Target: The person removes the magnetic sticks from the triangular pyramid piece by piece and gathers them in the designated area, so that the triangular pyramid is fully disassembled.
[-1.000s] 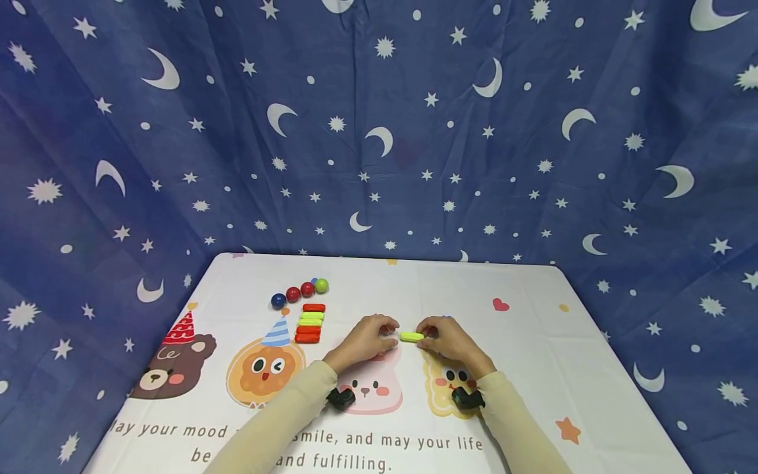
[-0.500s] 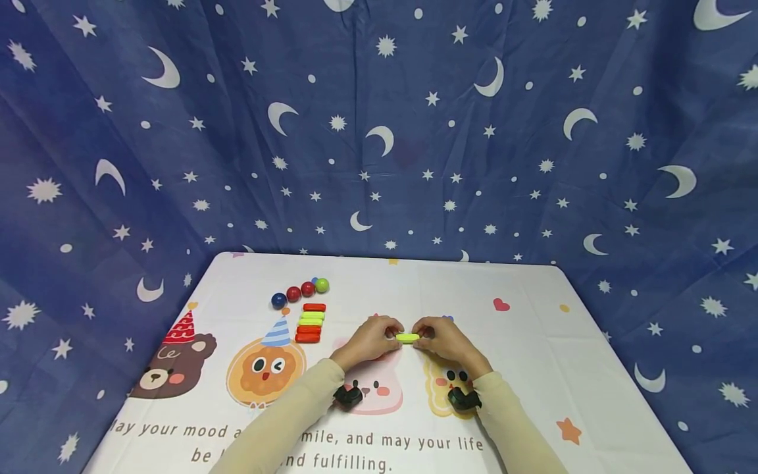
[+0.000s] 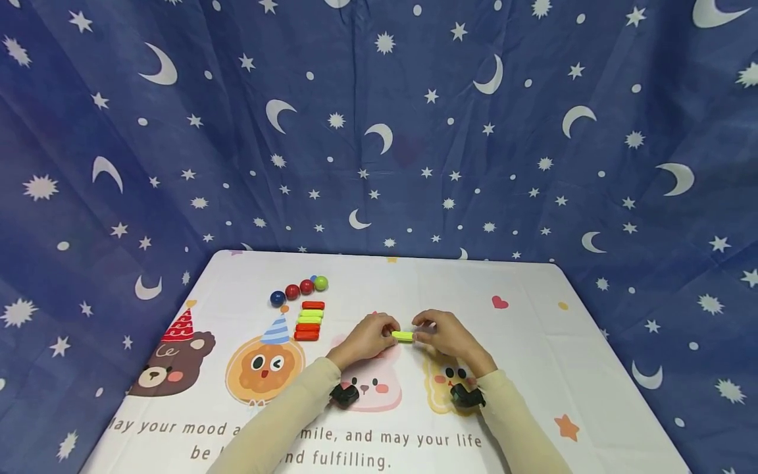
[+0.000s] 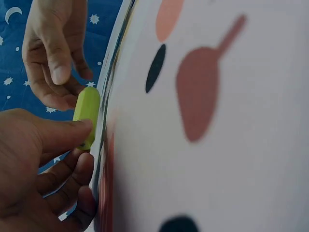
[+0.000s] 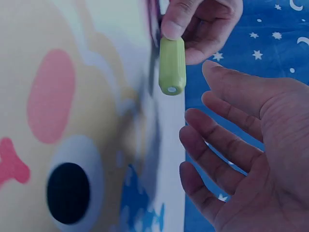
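Between thumb and fingers my left hand (image 3: 368, 337) pinches one end of a short yellow-green magnetic rod (image 3: 403, 336). In the right wrist view the rod (image 5: 172, 66) shows a small pale disc at its free end. Close to that end is my right hand (image 3: 445, 334), its fingers loosely spread and holding nothing; a gap parts it from the rod in the right wrist view. Off to the left lies a column of red rods (image 3: 306, 336) and yellow-green rods (image 3: 310, 314). Beyond them sits a row of balls: dark blue (image 3: 277, 299), red (image 3: 293, 291) and green (image 3: 321, 283).
The white tablecloth (image 3: 521, 368) carries printed cartoon animals, lettering, a heart and a star. A blue curtain (image 3: 379, 131) with moons and stars hangs behind and beside the table. A small blue thing (image 3: 314, 278) shows behind the balls.
The right hand held the yellow-green rod at first and brought it left to the left hand. Both hands then touched it; now the left alone holds it and the right has let go.
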Demonstrator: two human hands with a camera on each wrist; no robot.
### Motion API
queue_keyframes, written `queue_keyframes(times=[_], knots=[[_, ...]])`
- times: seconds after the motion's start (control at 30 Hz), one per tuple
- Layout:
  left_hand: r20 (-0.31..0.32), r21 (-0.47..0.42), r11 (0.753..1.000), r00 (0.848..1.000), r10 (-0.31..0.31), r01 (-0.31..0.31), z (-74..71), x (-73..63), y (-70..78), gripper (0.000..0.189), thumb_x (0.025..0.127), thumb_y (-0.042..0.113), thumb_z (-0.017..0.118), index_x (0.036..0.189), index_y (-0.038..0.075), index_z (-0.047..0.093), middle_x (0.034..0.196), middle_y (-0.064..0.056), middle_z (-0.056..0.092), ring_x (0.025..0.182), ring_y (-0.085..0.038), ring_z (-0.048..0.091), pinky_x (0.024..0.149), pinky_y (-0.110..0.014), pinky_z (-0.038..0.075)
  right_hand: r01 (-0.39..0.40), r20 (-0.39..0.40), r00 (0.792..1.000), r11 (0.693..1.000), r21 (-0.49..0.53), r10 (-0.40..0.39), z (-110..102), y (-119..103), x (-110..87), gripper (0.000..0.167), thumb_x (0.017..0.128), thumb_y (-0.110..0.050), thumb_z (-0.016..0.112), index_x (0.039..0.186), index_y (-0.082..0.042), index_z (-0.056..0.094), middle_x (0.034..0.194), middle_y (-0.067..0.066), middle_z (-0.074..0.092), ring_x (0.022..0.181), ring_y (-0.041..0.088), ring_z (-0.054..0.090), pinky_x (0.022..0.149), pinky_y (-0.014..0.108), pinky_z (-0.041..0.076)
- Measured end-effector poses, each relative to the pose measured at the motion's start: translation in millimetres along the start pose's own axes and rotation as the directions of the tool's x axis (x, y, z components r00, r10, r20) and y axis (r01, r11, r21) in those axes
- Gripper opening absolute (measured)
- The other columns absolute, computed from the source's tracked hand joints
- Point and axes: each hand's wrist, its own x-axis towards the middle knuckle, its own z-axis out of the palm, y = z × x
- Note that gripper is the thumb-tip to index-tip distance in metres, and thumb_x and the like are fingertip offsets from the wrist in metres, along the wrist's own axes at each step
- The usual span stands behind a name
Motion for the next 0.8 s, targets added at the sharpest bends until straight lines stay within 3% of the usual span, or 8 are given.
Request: queue_keyframes(times=[0.3, 0.5, 0.7, 0.8], knots=[[-0.029, -0.016, 1.000, 1.000, 0.004, -0.005, -13.1, -12.0, -3.8, 0.016, 0.086, 0.011, 0.073, 0.101, 0.013, 0.070, 0.085, 0.006, 0.060, 0.075, -0.007, 0.052, 0.071, -0.022, 0.044, 0.033, -0.031, 0.999, 0.997, -0.072, -0.035, -13, -7, -3.7, 0.028, 0.089, -0.024, 0.073, 0.113, -0.010, 0.069, 0.108, 0.003, 0.071, 0.102, 0.025, 0.065, 0.091, 0.045, 0.051], [-0.084, -0.013, 1.000, 0.996, 0.027, -0.028, -29.3, -22.0, -3.5, 0.018, 0.085, 0.009, 0.073, 0.102, 0.013, 0.069, 0.090, 0.004, 0.063, 0.083, -0.012, 0.057, 0.076, -0.026, 0.045, 0.021, -0.055, 0.998, 0.995, -0.098, -0.026, -19, -12, -3.5, 0.030, 0.089, -0.025, 0.074, 0.114, -0.009, 0.069, 0.112, 0.006, 0.070, 0.104, 0.025, 0.065, 0.091, 0.046, 0.051], [-0.115, -0.003, 1.000, 0.993, -0.001, 0.001, -43.1, -35.0, -4.9, 0.022, 0.086, 0.010, 0.073, 0.107, 0.014, 0.070, 0.099, 0.006, 0.066, 0.091, -0.012, 0.059, 0.083, -0.030, 0.047, 0.016, -0.097, 0.995, 0.990, -0.137, -0.030, -20, -16, -4.5, 0.036, 0.090, -0.030, 0.072, 0.119, -0.010, 0.067, 0.126, 0.006, 0.065, 0.116, 0.030, 0.061, 0.099, 0.049, 0.049], [-0.131, -0.006, 1.000, 0.991, -0.021, 0.020, -51.1, -41.2, -5.0, 0.023, 0.086, 0.010, 0.073, 0.109, 0.015, 0.070, 0.100, 0.006, 0.065, 0.093, -0.016, 0.060, 0.081, -0.030, 0.047, 0.032, -0.118, 0.992, 0.985, -0.172, -0.053, -21, -15, -4.1, 0.040, 0.091, -0.033, 0.071, 0.124, -0.011, 0.065, 0.133, 0.008, 0.060, 0.124, 0.032, 0.056, 0.104, 0.051, 0.045]])
